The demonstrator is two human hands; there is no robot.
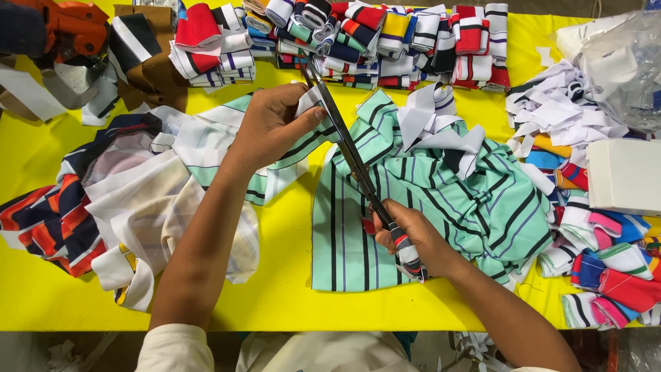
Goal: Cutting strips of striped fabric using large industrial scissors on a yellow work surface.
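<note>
The right hand (413, 238) wraps the scissors (354, 162), so their handle loops are hidden under the fingers. The blade tips vanish among the folded striped collars (385, 34) at the back, whose top row is cut off by the frame. The orange machine (69, 27) is clipped at the top-left corner. The clear plastic bag (623, 62) runs off the right edge, its contents too blurred to tell.
</note>
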